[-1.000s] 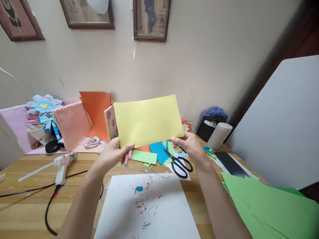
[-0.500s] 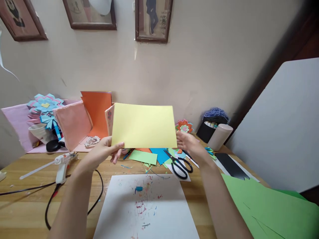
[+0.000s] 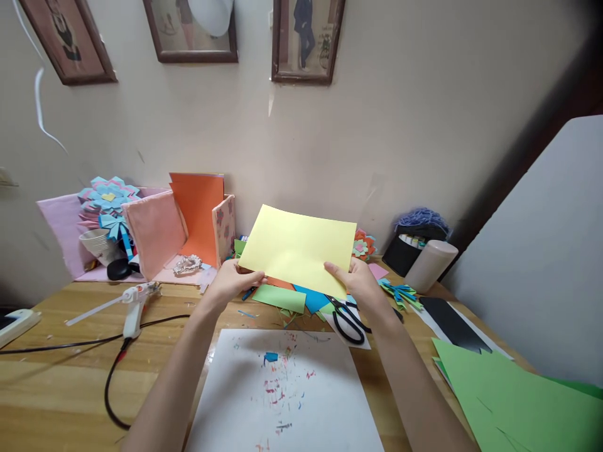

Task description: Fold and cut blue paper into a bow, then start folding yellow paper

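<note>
A sheet of yellow paper [image 3: 299, 245] is held up above the back of the table, tilted with its right side lower. My left hand [image 3: 233, 280] pinches its lower left corner, thumb along the bottom edge. At the lower right, my right hand [image 3: 355, 279] grips the sheet with the thumb on its front face; the other fingers are behind it. Beneath the sheet lie black-handled scissors [image 3: 348, 321], a light green paper strip [image 3: 280, 297] and blue paper [image 3: 311, 300]. A stained white board [image 3: 287, 389] lies in front of me, bearing a small blue scrap [image 3: 271, 357].
A glue gun [image 3: 135, 307] with a black cord stands on the left. Pink fabric organizers [image 3: 153, 229] hold orange paper [image 3: 200, 216] and a blue paper flower [image 3: 108, 198]. To the right are a black phone [image 3: 453, 323], green sheets [image 3: 522, 395] and a pale cylinder [image 3: 431, 267].
The yellow paper has tilted and shifted right and slightly down. My right hand, earlier at its edge with spread fingers, now grips it with the thumb in front. The view has turned left.
</note>
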A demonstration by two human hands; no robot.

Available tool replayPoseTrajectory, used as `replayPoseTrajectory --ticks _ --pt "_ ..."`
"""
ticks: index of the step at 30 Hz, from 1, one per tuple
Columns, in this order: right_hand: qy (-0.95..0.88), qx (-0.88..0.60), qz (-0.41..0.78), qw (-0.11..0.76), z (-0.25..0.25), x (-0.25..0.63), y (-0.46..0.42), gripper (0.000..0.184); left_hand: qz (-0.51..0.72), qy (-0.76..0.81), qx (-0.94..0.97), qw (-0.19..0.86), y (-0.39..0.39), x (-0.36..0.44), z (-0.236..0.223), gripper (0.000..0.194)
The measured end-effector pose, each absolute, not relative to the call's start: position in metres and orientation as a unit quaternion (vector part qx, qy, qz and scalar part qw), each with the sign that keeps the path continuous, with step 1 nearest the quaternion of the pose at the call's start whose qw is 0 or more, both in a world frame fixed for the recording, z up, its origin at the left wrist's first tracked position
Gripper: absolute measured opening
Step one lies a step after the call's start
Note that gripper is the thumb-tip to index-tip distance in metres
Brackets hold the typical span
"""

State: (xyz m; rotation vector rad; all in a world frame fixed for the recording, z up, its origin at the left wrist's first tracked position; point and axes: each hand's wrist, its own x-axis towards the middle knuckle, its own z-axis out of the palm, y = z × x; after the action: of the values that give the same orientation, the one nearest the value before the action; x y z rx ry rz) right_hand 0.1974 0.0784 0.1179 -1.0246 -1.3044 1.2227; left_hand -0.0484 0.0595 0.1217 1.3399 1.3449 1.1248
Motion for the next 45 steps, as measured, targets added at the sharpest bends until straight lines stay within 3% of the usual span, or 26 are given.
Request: replayPoseTrajectory --ticks 6,11,17,22,26,29,31,35,41,45 --pt "-0.563 -0.437 0.490 0.501 0.129 0.202 0.071 0.025 0.445 0.558 0.580 0.393 0.050 -0.059 0.130 0.017" --pt "-0.570 -0.434 0.492 0.494 0.128 0.207 0.070 0.031 0.439 0.581 0.598 0.335 0.039 -0.061 0.140 0.017" --pt "-0.585 -0.430 0.502 0.471 0.131 0.220 0.067 0.036 0.466 0.573 0.557 0.381 0.035 -0.075 0.148 0.022" --pt "-0.540 -0.487 0.411 0.549 0.130 0.234 0.074 0.027 0.554 0.576 0.483 0.358 0.040 -0.087 0.146 0.034" --pt "-0.512 -0.465 0.441 0.572 0.124 0.206 0.067 0.030 0.551 0.523 0.439 0.480 0.054 -0.051 0.128 0.042" --pt "-0.563 -0.406 0.551 0.463 0.117 0.182 0.053 0.036 0.545 0.427 0.437 0.573 0.063 -0.022 0.107 0.042" --pt "-0.582 -0.379 0.592 0.410 0.109 0.181 0.046 0.041 0.581 0.398 0.431 0.565 0.066 -0.016 0.096 0.043" --pt "-0.559 -0.346 0.614 0.437 0.089 0.209 0.039 0.052 0.572 0.430 0.443 0.540 0.055 -0.029 0.085 0.052" --pt "-0.569 -0.348 0.632 0.395 0.077 0.226 0.018 0.048 0.534 0.458 0.447 0.553 0.025 -0.028 0.077 0.055" --pt "-0.572 -0.339 0.622 0.413 0.081 0.215 0.002 0.049 0.524 0.450 0.438 0.576 0.014 -0.019 0.064 0.053"
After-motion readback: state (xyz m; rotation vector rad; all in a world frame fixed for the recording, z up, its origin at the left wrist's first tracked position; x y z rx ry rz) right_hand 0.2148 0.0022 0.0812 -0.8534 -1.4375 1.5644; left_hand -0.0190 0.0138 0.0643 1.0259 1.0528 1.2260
